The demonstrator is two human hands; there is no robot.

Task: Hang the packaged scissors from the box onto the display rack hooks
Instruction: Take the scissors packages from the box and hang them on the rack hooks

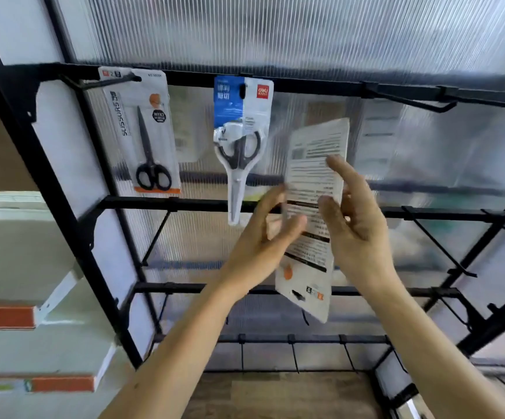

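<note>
A white scissors pack (pixel 313 176) is held between both hands in front of the black display rack (pixel 305 83), upside down with its printed back toward me and its hang hole at the bottom. My left hand (pixel 263 234) touches its left edge with fingers loosely bent. On the pack's right side, my right hand (pixel 354 219) holds it with thumb and fingers. Two packs hang on the top bar: black scissors (pixel 142 131) at left, and white-handled scissors on a blue card (pixel 240 140) in the middle. The box is out of view.
An empty hook (pixel 411 101) sticks out of the top bar at the right. Lower bars carry more empty hooks (pixel 438 243). Ribbed translucent panel behind the rack. White shelves with orange strips (pixel 33 319) stand at the left. Wooden floor below.
</note>
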